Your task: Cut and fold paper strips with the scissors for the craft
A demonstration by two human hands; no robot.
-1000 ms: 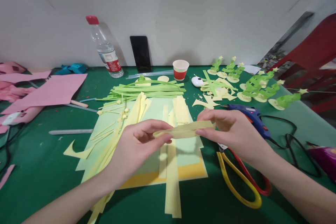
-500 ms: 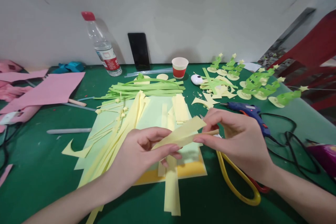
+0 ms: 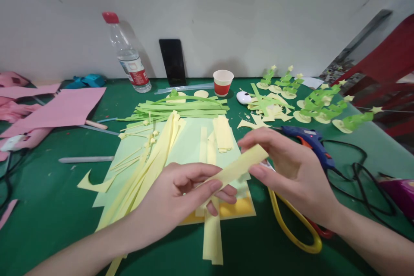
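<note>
We hold a yellow paper strip [image 3: 237,167] in the air over the paper sheets [image 3: 190,146] on the green table [image 3: 48,189], left hand [image 3: 181,198] pinching its lower end and right hand [image 3: 291,172] pinching the upper end, both grips pressed shut on it, likely so it stays taut for folding. Against a second ago the strip tilts up to the right instead of lying level, and the right hand sits higher. Scissors [image 3: 291,228] and glue gun [image 3: 307,142] lie just right.
</note>
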